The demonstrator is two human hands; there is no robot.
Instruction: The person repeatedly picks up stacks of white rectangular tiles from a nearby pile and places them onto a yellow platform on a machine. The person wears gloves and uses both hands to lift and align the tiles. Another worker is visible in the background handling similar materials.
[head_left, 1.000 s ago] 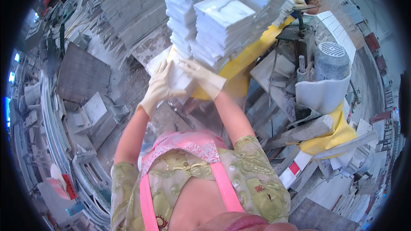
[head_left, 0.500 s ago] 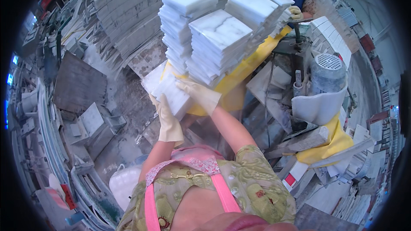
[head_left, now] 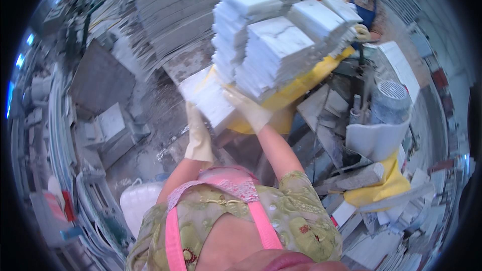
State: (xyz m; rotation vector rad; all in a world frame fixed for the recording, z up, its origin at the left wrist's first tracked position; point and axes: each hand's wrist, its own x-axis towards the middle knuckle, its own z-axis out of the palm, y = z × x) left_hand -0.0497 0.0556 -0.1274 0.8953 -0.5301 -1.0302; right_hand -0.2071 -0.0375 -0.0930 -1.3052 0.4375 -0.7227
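Note:
White marble tiles lie at the near left end of the stacked rows, between my two gloved hands. My left hand, in a cream rubber glove, presses along their left edge with fingers pointing away from me. On the opposite side, my right hand grips the edge near the base of the piles; its fingers are partly blurred. Just beyond stand tall stacks of grey-veined marble tiles on a yellow sheet. How many tiles are between my hands I cannot make out.
Across the stacks, a person in a blue apron has gloved hands at the far tiles. On the right stand a grey motor and a yellow cloth among stone offcuts. A dark slab leans at left; a white container sits beside me.
My hands have moved slightly away from me with the tiles, which now line up with the white surface behind them. The whole view has shifted, so the stacks appear farther right and lower.

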